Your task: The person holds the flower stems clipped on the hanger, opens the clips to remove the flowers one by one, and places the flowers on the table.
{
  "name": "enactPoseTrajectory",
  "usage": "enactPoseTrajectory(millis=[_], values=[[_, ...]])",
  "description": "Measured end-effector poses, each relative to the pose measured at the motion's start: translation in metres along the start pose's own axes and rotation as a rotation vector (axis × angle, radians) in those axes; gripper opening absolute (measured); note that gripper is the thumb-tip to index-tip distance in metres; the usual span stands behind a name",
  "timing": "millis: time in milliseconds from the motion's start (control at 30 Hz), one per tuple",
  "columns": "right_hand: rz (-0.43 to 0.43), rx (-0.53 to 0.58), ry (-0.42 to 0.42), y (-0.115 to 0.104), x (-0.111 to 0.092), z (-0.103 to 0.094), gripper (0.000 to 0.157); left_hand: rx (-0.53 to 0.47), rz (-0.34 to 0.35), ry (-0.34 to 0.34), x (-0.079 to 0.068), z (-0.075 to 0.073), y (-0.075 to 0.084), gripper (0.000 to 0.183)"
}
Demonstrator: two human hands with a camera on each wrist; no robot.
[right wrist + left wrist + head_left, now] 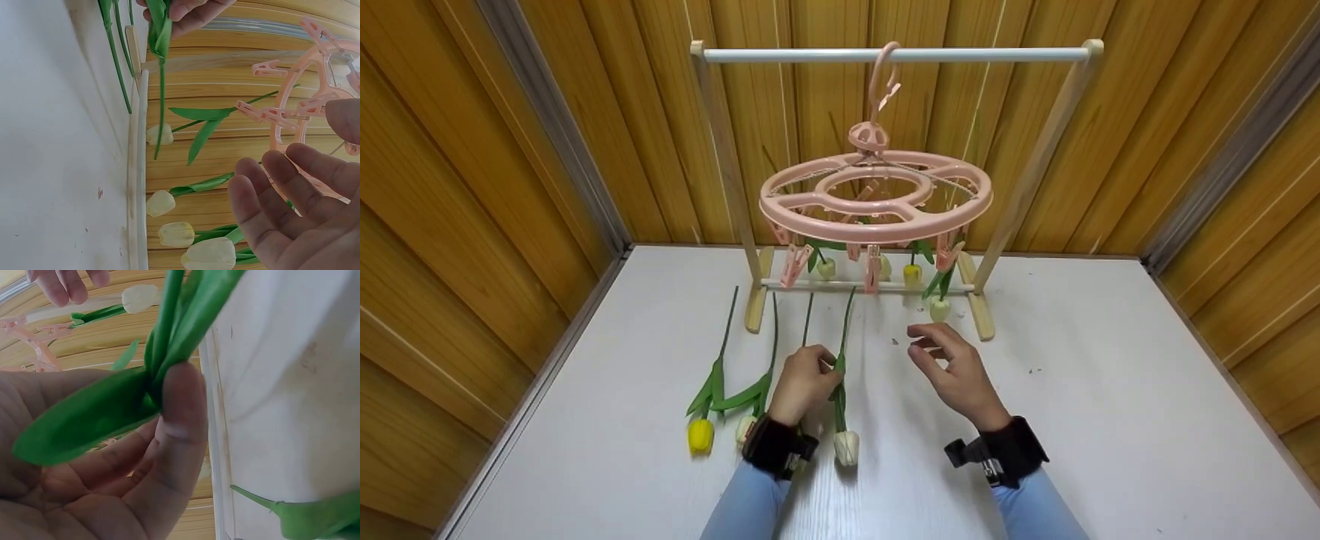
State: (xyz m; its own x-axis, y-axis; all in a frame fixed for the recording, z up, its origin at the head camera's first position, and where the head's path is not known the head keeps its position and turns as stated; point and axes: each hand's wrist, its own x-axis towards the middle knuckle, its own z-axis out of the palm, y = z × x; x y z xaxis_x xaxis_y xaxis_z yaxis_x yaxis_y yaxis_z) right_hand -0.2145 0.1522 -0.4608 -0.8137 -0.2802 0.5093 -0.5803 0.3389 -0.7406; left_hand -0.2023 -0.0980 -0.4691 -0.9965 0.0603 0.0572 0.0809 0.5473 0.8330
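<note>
My left hand (802,382) pinches an artificial white tulip (846,448) by its green leaves (84,419) and stem, between thumb and fingers. The tulip's bloom points toward me and its stem points away. My right hand (956,371) holds nothing; its fingers are slightly bent, in front of the hanger. A round pink clip hanger (847,229) hangs by its hook from a white rod. Several tulips hang bloom-down beneath it, among them a yellow one (913,274) and a white one (940,309). One pink clip (872,268) at the front hangs without a flower.
On the white table (1110,420), left of my left hand, lie a yellow tulip (700,436) and a pale tulip (746,430). Another stem (808,319) runs partly hidden behind that hand. The stand's wooden feet (981,316) rest at the back, before a wood-patterned wall.
</note>
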Motion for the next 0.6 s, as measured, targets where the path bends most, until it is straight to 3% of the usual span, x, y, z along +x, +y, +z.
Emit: enactPoseTrajectory(millis=[233, 600], values=[[0.044, 0.010, -0.023, -0.002, 0.000, 0.003, 0.027, -0.031, -0.038, -0.052, 0.001, 0.000, -0.003, 0.023], [0.044, -0.009, -0.072, 0.007, -0.003, 0.016, 0.025, 0.013, -0.063, -0.068, 0.002, 0.002, -0.007, 0.026]])
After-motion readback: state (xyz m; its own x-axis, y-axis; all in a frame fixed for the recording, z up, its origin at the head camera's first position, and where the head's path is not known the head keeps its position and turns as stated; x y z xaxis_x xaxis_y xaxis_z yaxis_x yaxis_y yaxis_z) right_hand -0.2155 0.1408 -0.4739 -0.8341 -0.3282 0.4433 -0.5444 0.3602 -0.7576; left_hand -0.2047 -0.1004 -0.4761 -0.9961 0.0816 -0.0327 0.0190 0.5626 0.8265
